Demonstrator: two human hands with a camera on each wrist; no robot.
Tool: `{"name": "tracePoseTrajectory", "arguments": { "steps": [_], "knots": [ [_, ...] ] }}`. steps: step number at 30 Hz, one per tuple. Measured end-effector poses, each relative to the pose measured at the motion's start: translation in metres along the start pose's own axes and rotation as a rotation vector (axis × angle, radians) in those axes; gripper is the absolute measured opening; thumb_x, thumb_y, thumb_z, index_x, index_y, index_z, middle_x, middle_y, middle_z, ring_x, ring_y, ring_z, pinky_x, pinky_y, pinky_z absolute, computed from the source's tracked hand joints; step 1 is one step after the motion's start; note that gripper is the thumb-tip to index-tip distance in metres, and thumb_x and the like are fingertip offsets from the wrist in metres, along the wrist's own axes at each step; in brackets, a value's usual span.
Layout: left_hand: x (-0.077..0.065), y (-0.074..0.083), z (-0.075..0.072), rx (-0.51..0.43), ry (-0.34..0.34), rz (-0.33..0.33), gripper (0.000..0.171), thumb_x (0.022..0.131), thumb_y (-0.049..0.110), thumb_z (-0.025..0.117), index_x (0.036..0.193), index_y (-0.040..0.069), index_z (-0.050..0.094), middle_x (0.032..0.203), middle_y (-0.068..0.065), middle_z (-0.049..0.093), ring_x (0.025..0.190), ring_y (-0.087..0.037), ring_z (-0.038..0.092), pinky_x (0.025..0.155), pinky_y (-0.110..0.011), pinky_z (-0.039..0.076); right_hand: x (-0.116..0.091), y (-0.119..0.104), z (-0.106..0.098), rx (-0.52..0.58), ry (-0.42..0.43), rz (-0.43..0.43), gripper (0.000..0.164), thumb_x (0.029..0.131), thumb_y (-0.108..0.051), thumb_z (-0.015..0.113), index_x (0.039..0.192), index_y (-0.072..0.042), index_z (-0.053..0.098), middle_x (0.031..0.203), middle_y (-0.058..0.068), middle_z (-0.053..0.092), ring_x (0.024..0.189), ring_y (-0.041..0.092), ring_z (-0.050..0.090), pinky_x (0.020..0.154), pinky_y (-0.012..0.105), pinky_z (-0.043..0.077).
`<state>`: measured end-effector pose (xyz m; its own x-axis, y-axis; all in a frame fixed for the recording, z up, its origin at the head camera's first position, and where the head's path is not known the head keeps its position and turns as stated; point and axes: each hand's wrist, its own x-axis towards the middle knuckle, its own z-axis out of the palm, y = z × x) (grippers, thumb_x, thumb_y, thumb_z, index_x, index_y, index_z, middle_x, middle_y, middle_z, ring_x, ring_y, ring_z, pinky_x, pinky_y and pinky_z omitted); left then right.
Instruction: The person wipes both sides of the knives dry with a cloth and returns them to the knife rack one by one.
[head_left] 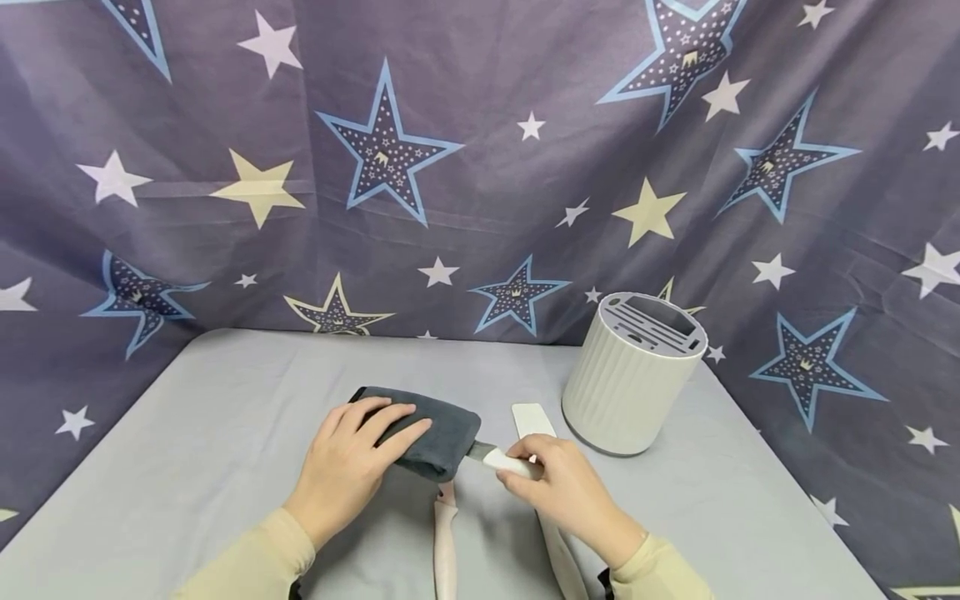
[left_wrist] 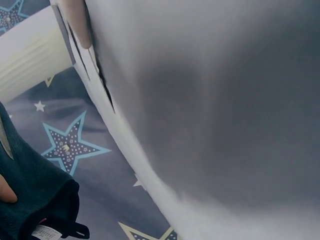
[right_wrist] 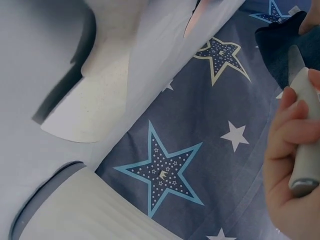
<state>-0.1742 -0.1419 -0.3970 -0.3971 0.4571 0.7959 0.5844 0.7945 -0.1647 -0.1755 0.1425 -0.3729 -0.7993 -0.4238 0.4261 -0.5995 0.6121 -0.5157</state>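
Note:
My left hand [head_left: 341, 467] holds a folded dark grey cloth [head_left: 450, 425] above the table, its fingers spread over the top; the thumb is hidden in the head view. In my right hand [head_left: 566, 483] is a small knife [head_left: 513, 464], gripped by its white handle. The knife's blade meets the cloth, and only a short part by the handle shows from the head. In the right wrist view the blade [right_wrist: 295, 59] lies against the cloth [right_wrist: 275, 50]. A label hangs from the cloth [left_wrist: 35, 185] in the left wrist view.
On the table [head_left: 247, 400] lie a knife with a pale pink handle [head_left: 445, 550], partly under the cloth, and a white-bladed cleaver [head_left: 531, 419] beneath my right hand. A ribbed white knife block [head_left: 622, 392] with slots on top stands at the right. A star-patterned curtain [head_left: 480, 167] hangs behind.

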Motion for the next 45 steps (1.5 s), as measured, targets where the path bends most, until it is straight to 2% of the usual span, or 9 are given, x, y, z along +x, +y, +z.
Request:
{"name": "tracePoseTrajectory", "arguments": {
  "steps": [5,15,25,42,45],
  "knots": [
    [0.004,-0.002,-0.001,0.008,-0.003,0.014,0.043,0.084,0.01,0.062,0.124,0.024,0.068,0.12,-0.006,0.068,0.108,-0.032,0.06,0.085,-0.048,0.048,0.003,0.004,-0.003,0.024,-0.005,-0.02,0.007,0.08,-0.016,0.077,0.084,-0.013,0.072,0.079,-0.004,0.069,0.06,-0.004,0.047,0.054,0.016,0.043],
    [0.001,-0.001,-0.003,0.013,0.005,0.004,0.04,0.086,0.014,0.057,0.122,0.024,0.069,0.119,-0.005,0.068,0.108,-0.031,0.061,0.084,-0.048,0.048,0.007,0.008,-0.003,0.001,-0.03,-0.075,0.007,0.081,-0.017,0.077,0.084,-0.014,0.071,0.075,-0.007,0.066,0.061,-0.006,0.044,0.054,0.015,0.041],
    [-0.003,-0.001,-0.004,0.03,0.029,-0.006,0.039,0.088,0.015,0.05,0.12,0.025,0.07,0.118,-0.005,0.069,0.105,-0.031,0.061,0.079,-0.047,0.047,0.008,0.012,0.001,-0.036,-0.003,-0.138,0.008,0.08,-0.018,0.077,0.084,-0.015,0.07,0.076,-0.008,0.066,0.062,-0.006,0.044,0.055,0.014,0.041],
    [-0.006,0.001,-0.005,0.04,0.073,-0.028,0.038,0.089,0.013,0.047,0.117,0.023,0.071,0.115,-0.005,0.07,0.101,-0.032,0.062,0.076,-0.048,0.047,0.014,0.014,0.004,-0.02,-0.044,-0.13,0.009,0.08,-0.019,0.077,0.085,-0.014,0.071,0.078,-0.007,0.066,0.063,-0.004,0.045,0.058,0.015,0.042],
    [-0.009,0.003,-0.006,0.034,0.057,-0.037,0.039,0.09,0.012,0.047,0.118,0.023,0.071,0.116,-0.005,0.069,0.102,-0.032,0.061,0.075,-0.047,0.046,0.013,0.013,0.005,-0.019,-0.05,-0.13,0.009,0.08,-0.02,0.077,0.084,-0.016,0.071,0.078,-0.008,0.066,0.064,-0.004,0.045,0.058,0.015,0.042]
  ]
}}
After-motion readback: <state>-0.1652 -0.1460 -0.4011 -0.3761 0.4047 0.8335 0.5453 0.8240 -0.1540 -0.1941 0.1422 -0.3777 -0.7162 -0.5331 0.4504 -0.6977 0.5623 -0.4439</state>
